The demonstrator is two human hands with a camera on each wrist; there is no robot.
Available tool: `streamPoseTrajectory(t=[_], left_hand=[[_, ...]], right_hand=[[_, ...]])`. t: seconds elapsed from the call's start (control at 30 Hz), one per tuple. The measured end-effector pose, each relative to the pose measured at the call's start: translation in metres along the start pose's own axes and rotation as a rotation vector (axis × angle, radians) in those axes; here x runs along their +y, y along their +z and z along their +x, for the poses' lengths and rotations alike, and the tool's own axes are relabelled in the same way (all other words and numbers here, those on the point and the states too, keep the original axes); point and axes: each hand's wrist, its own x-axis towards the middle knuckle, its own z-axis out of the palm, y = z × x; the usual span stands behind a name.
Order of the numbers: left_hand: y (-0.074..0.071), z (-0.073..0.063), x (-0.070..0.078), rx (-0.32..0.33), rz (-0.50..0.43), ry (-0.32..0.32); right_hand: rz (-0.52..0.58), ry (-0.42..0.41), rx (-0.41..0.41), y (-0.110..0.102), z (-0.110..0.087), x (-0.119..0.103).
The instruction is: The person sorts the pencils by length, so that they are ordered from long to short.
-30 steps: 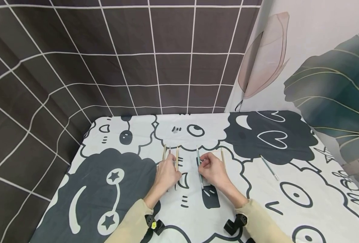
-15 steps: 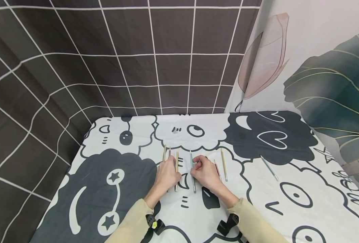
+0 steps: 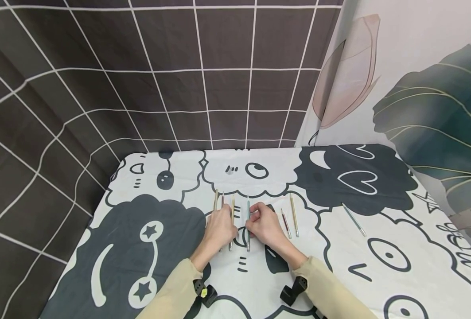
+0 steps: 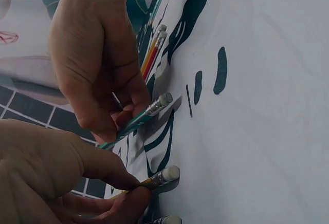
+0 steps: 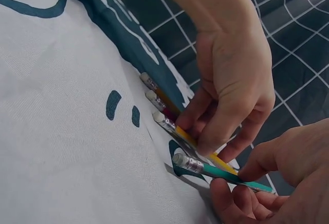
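My right hand point(image 3: 266, 225) pinches a teal pencil point(image 3: 248, 239) between thumb and fingers. The pencil's eraser end points toward me, as the right wrist view shows with the teal pencil point(image 5: 221, 173) low in front. Just left of it, my left hand point(image 3: 220, 227) pinches a yellow pencil point(image 3: 232, 212) near its eraser end; its white eraser shows in the left wrist view on that yellow pencil point(image 4: 162, 178). Beyond the left hand lie a red pencil point(image 5: 157, 100) and another yellow pencil point(image 5: 154, 86), partly hidden by the fingers. The two held pencils stand roughly parallel, a small gap apart.
Right of my right hand, a red pencil point(image 3: 285, 223) and a yellow pencil point(image 3: 294, 217) lie side by side. Farther right, a teal pencil point(image 3: 353, 220) lies slanted on the patterned cloth point(image 3: 323, 283). A dark checked curtain point(image 3: 227, 93) rises behind.
My right hand has slid left with the teal pencil, bringing it closer to the left hand's yellow pencil. The red pencil on the right has come into view. My left hand stays about where it was.
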Motion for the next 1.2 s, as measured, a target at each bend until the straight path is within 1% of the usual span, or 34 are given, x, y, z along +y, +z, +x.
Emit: streamPoseTrajectory(t=[0.1, 0.3, 0.4, 0.63, 0.87, 1.07, 1.2], left_hand=[[0.000, 0.001, 0.002, -0.006, 0.017, 0.003], [0.001, 0.003, 0.003, -0.013, 0.056, 0.007], [0.002, 0.003, 0.002, -0.016, 0.058, 0.009], [0.002, 0.003, 0.003, -0.027, 0.070, 0.008], [0.001, 0.003, 0.004, -0.026, 0.099, 0.016], [0.001, 0.002, 0.005, -0.037, 0.095, 0.017], [0.000, 0.000, 0.004, -0.032, 0.097, 0.034]], right_hand=[[-0.030, 0.005, -0.006, 0.002, 0.002, 0.000], [-0.093, -0.015, -0.019, 0.003, 0.003, -0.001], [-0.112, -0.015, -0.024, 0.003, 0.003, -0.003], [-0.170, 0.016, -0.051, 0.005, 0.007, -0.005], [-0.208, -0.003, -0.080, 0.006, 0.011, -0.006], [-0.242, 0.029, -0.120, 0.009, 0.013, -0.008], [-0.268, 0.016, -0.138, 0.011, 0.014, -0.009]])
